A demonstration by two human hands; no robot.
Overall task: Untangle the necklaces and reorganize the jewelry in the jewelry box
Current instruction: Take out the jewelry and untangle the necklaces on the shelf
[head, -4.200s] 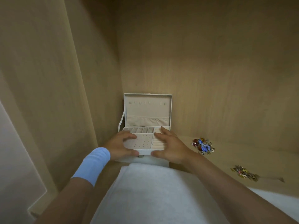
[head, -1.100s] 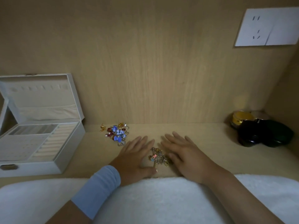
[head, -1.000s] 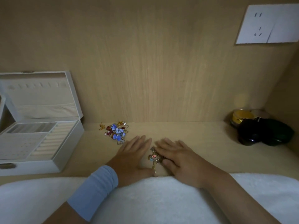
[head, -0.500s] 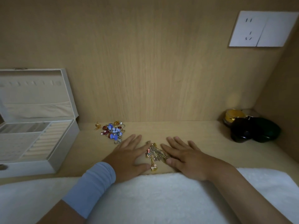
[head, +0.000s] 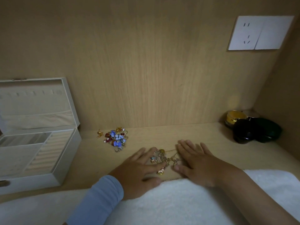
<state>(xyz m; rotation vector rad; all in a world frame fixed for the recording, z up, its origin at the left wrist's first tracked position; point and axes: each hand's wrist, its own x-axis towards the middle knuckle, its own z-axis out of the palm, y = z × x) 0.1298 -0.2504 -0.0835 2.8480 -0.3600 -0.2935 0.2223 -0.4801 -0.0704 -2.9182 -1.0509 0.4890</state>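
A tangle of gold necklaces with small charms (head: 163,159) lies on the wooden shelf between my hands. My left hand (head: 138,169), with a blue sleeve at the wrist, lies flat on the shelf, its fingertips touching the tangle's left side. My right hand (head: 194,161) lies flat with straight fingers against the tangle's right side. A pile of blue, red and gold jewelry (head: 116,138) sits further back to the left. The white jewelry box (head: 65,159) stands open at the far left, its lid up and its compartments showing.
A white towel (head: 170,205) covers the shelf's front edge under my forearms. Dark round jars and a yellow-lidded jar (head: 250,129) sit in the back right corner. A white wall socket (head: 259,33) is on the back panel. Wooden walls close in behind and at the right.
My hands left the jewelry box and moved right to the necklace tangle. Over the last second they have spread slightly apart, and the chains between them now lie more stretched out.
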